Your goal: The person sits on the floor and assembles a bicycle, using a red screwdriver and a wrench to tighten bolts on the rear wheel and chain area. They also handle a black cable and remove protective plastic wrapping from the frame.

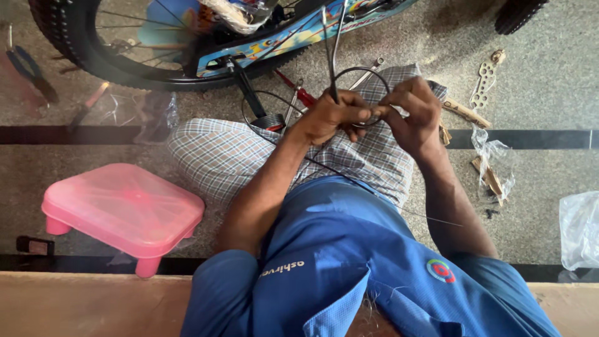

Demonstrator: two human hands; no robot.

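Above the checked lap, both hands grip a looped black cable (357, 70).
Left hand (331, 117) and right hand (415, 112) pinch it near a child's bicycle (249, 43).

Floor (549, 87) was speckled grey stone with dark inlay strips (75, 135). Pink plastic stool (121, 209) stood on it at left. Tan ledge (87, 306) ran along the bottom. Daylight, soft shadows.
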